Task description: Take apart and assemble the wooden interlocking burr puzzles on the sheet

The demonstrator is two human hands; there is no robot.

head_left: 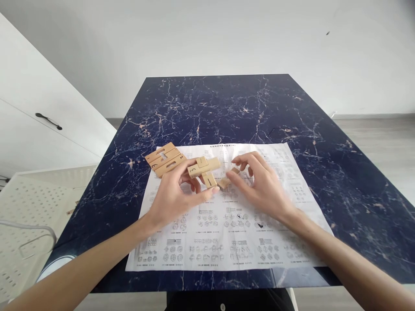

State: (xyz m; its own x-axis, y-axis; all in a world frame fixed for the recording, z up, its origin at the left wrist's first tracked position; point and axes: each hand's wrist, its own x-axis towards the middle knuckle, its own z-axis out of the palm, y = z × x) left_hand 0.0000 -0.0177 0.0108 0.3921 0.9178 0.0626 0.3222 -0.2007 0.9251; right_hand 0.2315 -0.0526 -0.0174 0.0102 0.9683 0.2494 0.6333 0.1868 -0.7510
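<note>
My left hand (177, 190) is closed around a partly joined wooden interlocking puzzle (204, 167), made of pale notched bars with numbers on them. Its thumb presses the near end of a bar marked with a short stroke. Close by on the right, my right hand (259, 181) is curled, thumb and fingers around a loose notched puzzle piece (224, 183); part of that piece is hidden by the thumb. Beyond my left hand, several numbered wooden puzzle bars (165, 159) lie side by side, some with slots or notches cut in them.
A creased printed diagram sheet (207, 250) lies beneath my hands on the dark blue marble-patterned table (207, 108). At left stand a white perforated cart (29, 207) and a white cabinet (29, 86). A round white object (58, 263) shows beside my left forearm.
</note>
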